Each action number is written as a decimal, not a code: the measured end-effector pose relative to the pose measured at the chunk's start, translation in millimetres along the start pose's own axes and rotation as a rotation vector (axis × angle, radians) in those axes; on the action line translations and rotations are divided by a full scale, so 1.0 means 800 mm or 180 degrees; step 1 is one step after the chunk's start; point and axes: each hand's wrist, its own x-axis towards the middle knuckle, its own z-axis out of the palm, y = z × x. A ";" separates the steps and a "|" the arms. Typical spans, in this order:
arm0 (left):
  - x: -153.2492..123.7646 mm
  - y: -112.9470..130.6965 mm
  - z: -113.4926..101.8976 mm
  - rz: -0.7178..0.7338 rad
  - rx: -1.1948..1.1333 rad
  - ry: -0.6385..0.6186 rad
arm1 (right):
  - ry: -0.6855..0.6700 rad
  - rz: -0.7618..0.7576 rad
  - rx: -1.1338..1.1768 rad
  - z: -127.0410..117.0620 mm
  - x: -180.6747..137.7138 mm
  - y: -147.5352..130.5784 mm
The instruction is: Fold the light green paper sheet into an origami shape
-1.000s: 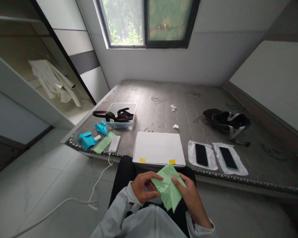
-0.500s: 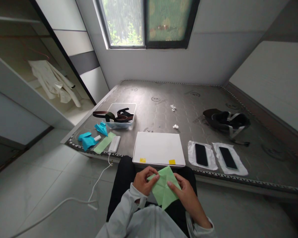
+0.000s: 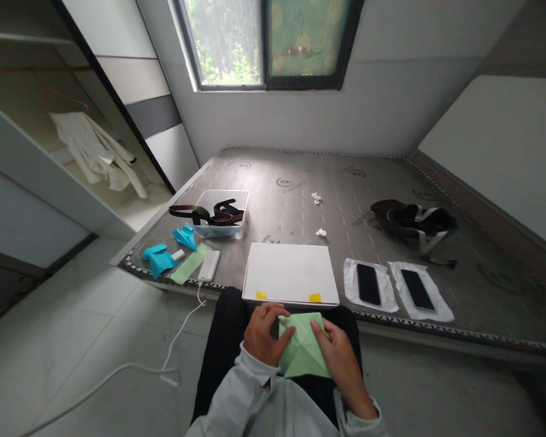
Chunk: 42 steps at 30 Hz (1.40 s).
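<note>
The left hand (image 3: 262, 337) pinched one side of the green paper (image 3: 304, 351) between thumb and fingers; the right hand (image 3: 342, 355) pinched the opposite side. Creased with crossing folds and flat-edged at the bottom, the paper was just nearside of the white box (image 3: 291, 273).

Paper (image 3: 304, 354) pale green; box (image 3: 291, 272) white, tabs (image 3: 315, 298) yellow; mattress (image 3: 350, 194) grey, dark-printed.

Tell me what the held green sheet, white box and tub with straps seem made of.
Green sheet: matte paper, judging by its crisp creases. White box: probably smooth cardboard, from its flat top and straight edges. Tub: likely smooth plastic, as its front wall looks translucent.
</note>
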 end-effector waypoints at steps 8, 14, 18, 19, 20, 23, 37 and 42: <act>-0.010 -0.002 0.005 0.0338 0.0115 -0.1299 | -0.0032 -0.0301 0.0313 0.016 -0.011 -0.017; 0.001 -0.003 -0.003 0.0146 -0.0147 -0.1588 | -0.0117 -0.0657 0.0039 0.013 -0.017 -0.018; 0.010 -0.014 -0.009 -0.0238 -0.0449 -0.1333 | 0.0782 -0.0992 -0.0683 0.009 -0.012 -0.017; 0.011 -0.018 -0.009 -0.0315 -0.0576 -0.1325 | 0.0923 -0.1106 -0.0790 0.007 -0.010 -0.016; 0.012 -0.022 -0.009 -0.0379 -0.0747 -0.1335 | 0.0918 -0.1169 -0.0793 0.006 -0.009 -0.014; 0.014 -0.031 -0.008 -0.0519 -0.1340 -0.1367 | 0.0211 -0.0972 -0.0343 -0.001 -0.006 -0.004; 0.023 -0.060 -0.001 -0.1602 -0.2797 -0.1891 | -0.1034 -0.0966 -0.1215 -0.043 -0.029 -0.015; 0.023 -0.062 0.006 -0.1684 -0.2830 -0.1654 | -0.1042 -0.1080 -0.1136 -0.045 -0.025 -0.015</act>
